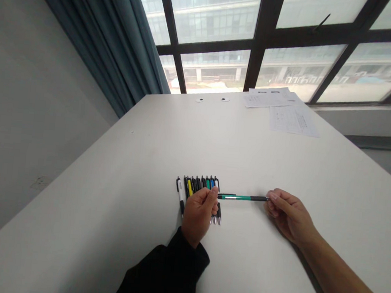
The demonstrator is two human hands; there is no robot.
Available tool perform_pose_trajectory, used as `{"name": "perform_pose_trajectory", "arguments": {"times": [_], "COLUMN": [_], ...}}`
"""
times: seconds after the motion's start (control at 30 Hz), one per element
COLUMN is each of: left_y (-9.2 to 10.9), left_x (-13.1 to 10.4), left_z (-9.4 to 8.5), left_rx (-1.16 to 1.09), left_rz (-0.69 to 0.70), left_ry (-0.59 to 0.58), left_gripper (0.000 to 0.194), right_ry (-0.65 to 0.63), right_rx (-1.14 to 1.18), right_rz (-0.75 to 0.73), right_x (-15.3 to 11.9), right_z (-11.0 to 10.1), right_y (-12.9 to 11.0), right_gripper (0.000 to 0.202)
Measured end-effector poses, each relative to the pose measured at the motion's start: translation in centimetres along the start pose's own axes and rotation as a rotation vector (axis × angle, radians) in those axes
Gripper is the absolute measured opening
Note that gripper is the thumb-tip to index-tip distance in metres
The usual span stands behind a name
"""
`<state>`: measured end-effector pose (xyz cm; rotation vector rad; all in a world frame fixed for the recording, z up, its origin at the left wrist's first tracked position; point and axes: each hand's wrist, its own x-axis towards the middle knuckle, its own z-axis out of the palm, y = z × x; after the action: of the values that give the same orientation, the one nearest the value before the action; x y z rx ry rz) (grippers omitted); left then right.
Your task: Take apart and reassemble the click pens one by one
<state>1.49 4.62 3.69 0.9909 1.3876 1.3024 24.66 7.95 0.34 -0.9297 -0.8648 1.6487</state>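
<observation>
A green pen [242, 198] with a dark grip is held level between my two hands. My left hand [199, 212], in a black sleeve, is closed on its clicker end. The fingers of my right hand [288, 214] pinch the tip end. Beneath and behind my left hand lies a row of several pens [199, 183] side by side, in black, yellow, green, blue and white. At the row's left edge is a white pen [179, 191] with a black grip, slightly tilted. My left hand hides the middle of the row.
The white table [127, 181] stretches toward the window [219, 71]. Printed papers [293, 118] lie at its far right. Two small cable holes [224, 100] are near the far edge. A blue curtain [112, 34] hangs on the left.
</observation>
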Motion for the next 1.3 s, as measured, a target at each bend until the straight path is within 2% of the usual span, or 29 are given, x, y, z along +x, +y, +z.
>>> {"name": "perform_pose_trajectory", "arguments": {"times": [0.5, 0.9, 1.3], "left_y": [-0.23, -0.29, -0.3], "left_x": [-0.26, -0.37, -0.43], "left_z": [-0.2, -0.28, -0.23], "left_rx": [0.107, 0.195, 0.191], "left_rz": [-0.03, 0.03, 0.014], "left_ry": [-0.003, -0.019, -0.047], "left_gripper": [0.066, 0.069, 0.071], "right_ry": [0.011, 0.008, 0.033], "right_rx": [-0.058, -0.106, -0.156], "right_rz": [0.009, 0.008, 0.025], "right_x": [-0.1, -0.1, -0.06], "right_z": [0.29, 0.27, 0.3], "right_y": [-0.31, -0.22, -0.13], "right_gripper": [0.04, 0.044, 0.049]}}
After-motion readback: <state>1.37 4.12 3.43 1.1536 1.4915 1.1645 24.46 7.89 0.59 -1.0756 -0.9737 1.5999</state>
